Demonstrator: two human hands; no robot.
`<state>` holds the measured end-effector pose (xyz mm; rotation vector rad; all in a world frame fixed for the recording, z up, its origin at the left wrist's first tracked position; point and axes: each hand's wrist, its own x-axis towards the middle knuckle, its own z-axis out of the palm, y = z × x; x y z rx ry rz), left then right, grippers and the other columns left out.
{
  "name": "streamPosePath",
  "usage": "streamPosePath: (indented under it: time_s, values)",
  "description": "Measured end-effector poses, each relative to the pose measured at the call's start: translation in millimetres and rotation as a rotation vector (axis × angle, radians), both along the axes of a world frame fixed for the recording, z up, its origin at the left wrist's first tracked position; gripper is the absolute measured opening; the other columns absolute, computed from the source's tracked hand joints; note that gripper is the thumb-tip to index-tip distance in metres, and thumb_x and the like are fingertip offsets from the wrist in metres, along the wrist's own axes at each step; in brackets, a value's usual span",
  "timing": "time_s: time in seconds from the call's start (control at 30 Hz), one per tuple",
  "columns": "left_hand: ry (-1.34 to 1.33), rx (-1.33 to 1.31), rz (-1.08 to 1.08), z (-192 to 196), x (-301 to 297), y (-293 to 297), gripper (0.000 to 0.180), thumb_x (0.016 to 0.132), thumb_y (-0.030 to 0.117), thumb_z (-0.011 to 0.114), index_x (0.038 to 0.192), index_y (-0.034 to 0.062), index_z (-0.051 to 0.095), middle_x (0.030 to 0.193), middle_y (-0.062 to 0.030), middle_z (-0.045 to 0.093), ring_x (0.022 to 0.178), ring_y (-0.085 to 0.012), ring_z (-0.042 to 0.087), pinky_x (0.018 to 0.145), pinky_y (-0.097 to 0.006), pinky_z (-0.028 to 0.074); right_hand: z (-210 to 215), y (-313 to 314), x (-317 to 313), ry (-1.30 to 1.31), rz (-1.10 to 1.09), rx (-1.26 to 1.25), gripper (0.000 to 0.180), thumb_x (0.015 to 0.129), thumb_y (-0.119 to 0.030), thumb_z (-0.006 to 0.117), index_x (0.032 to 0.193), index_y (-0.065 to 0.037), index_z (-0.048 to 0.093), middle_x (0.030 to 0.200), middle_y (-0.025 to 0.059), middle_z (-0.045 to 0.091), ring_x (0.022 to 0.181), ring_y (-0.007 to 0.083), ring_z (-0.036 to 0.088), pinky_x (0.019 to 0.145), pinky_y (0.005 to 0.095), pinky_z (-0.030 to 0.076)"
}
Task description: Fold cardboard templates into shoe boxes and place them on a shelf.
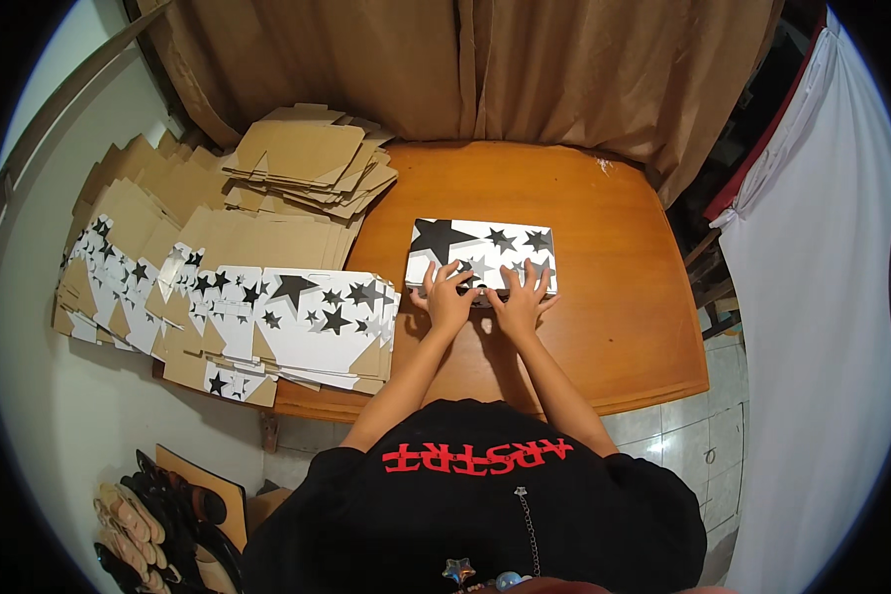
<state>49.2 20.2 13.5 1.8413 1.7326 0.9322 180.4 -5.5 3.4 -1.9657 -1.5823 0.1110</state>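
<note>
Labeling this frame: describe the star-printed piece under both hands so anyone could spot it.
On the orange wooden table, right of the cardboard stacks, lies a white star-printed box. Left hand and right hand press its near edge. Unlike the stacked flats, it lies alone.

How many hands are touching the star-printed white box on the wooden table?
2. The left hand presses on the near edge of the star-printed box, left of centre; the right hand presses beside it, further right.

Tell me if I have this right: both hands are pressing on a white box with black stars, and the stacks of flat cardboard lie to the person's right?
Not quite. The head view shows the left hand and right hand on the star-printed box, but the cardboard stacks lie to the person's left, not right.
</note>
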Motion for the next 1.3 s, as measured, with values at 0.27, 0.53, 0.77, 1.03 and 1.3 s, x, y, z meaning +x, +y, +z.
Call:
streamPosePath:
  time_s: [0.27, 0.53, 0.77, 1.03, 1.3]
  values:
    - [0.077, 0.188, -0.001, -15, -3, 1, 0.028, 0.072, 0.032, 0.070, 0.097, 0.0218, 0.069, 0.123, 0.0036, 0.053, 0.128, -0.0259, 0.027, 0.094, -0.061, 0.010, -13, 3, 0, -0.166, -0.017, 0.117, 0.044, 0.076, -0.047, 0.061, 0.114, -0.024, 0.058, 0.136, 0.0095, 0.036, 0.131, 0.0401, 0.015, 0.093, 0.0723, 0.002]
    - [0.191, 0.348, -0.027, -26, -3, -1, 0.029, 0.073, 0.036, 0.068, 0.099, 0.0238, 0.068, 0.121, 0.0048, 0.054, 0.130, -0.0302, 0.026, 0.093, -0.066, 0.007, -21, 13, 16, -0.376, 0.006, 0.295, 0.050, 0.075, -0.054, 0.057, 0.097, -0.010, 0.060, 0.118, 0.0042, 0.052, 0.121, 0.0390, 0.032, 0.091, 0.0736, 0.011]
    - [0.073, 0.336, -0.033, -31, -4, 5, 0.025, 0.072, 0.032, 0.068, 0.095, 0.0218, 0.070, 0.116, 0.0064, 0.057, 0.131, -0.0328, 0.024, 0.091, -0.075, -0.001, -13, 9, 26, -0.351, 0.089, 0.341, 0.053, 0.073, -0.056, 0.058, 0.098, -0.009, 0.058, 0.115, 0.0052, 0.053, 0.115, 0.0371, 0.038, 0.089, 0.0648, 0.022]
    - [-0.057, 0.251, -0.223, -31, -35, 20, 0.015, 0.072, 0.028, 0.069, 0.083, 0.0181, 0.073, 0.113, 0.0067, 0.061, 0.129, -0.0265, 0.032, 0.097, -0.070, 0.001, -15, -39, 22, -0.256, 0.142, 0.320, 0.049, 0.074, -0.044, 0.061, 0.107, -0.007, 0.055, 0.117, 0.0105, 0.052, 0.115, 0.0312, 0.041, 0.088, 0.0514, 0.027]
    - [-0.504, 0.295, 0.080, -40, -28, -30, 0.069, 0.073, 0.021, 0.072, 0.130, 0.0017, 0.037, 0.143, -0.0181, 0.025, 0.132, -0.0345, 0.023, 0.106, -0.041, 0.021, -1, -106, -8, -0.354, 0.216, 0.254, 0.055, 0.074, -0.051, 0.057, 0.110, -0.009, 0.054, 0.116, 0.0090, 0.054, 0.108, 0.0257, 0.048, 0.087, 0.0433, 0.021]
